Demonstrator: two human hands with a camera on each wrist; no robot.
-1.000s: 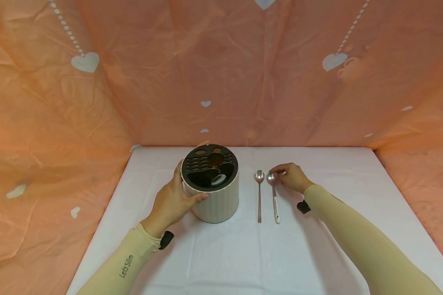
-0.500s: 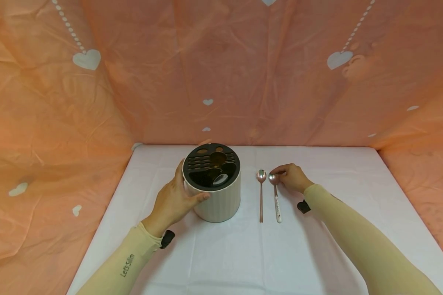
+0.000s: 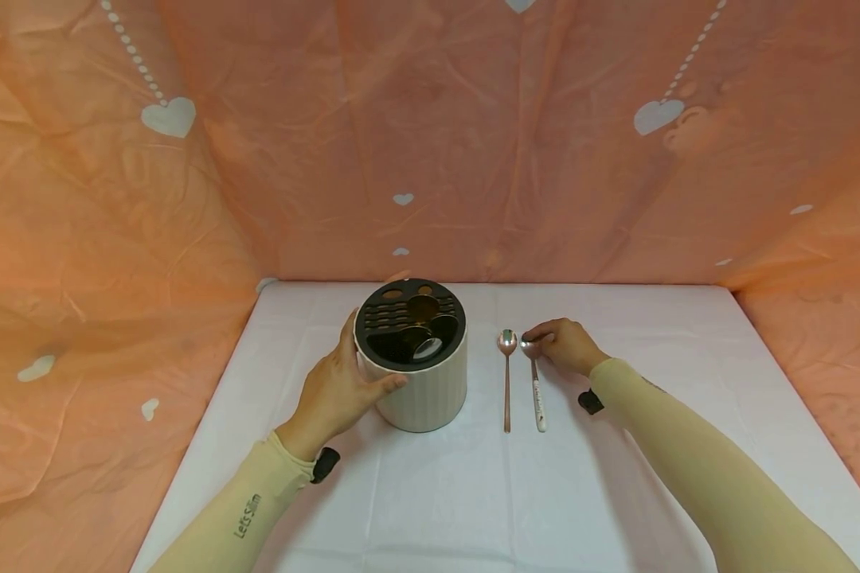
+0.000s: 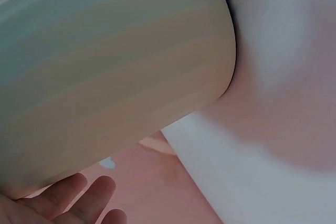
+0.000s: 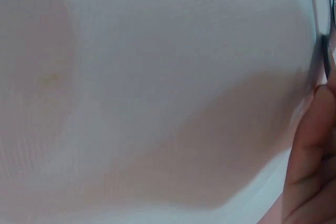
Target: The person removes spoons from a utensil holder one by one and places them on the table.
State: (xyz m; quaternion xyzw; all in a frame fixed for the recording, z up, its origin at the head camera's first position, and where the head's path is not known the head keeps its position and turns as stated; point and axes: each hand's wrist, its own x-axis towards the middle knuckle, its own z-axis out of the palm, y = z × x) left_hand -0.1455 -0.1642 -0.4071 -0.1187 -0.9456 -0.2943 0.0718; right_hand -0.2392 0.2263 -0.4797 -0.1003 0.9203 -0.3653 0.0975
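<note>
A cream ribbed utensil holder (image 3: 426, 402) with a black slotted lid (image 3: 387, 344) stands upright on the table, left of centre. My left hand (image 3: 335, 391) grips its left side, thumb across the front and the other fingers behind; the left wrist view shows some fingertips (image 4: 100, 192) by the wall. To the right lie two spoons, bowls pointing away from me. One spoon (image 3: 506, 382) is all copper-coloured and untouched. The other spoon (image 3: 539, 402) has a white printed handle, and my right hand (image 3: 572, 348) pinches it at the bowl, partly covering it.
A white cloth (image 3: 430, 509) covers the table. Orange-pink curtain (image 3: 459, 143) with pale hearts encloses the back and both sides. A small black wrist device (image 3: 591, 401) sits under the right wrist, and another black device (image 3: 325, 465) under the left.
The whole view has shifted slightly since a second ago. Both hands, the holder and the spoons stay almost the same; the right fingertips cover a little more of the spoon's bowl.
</note>
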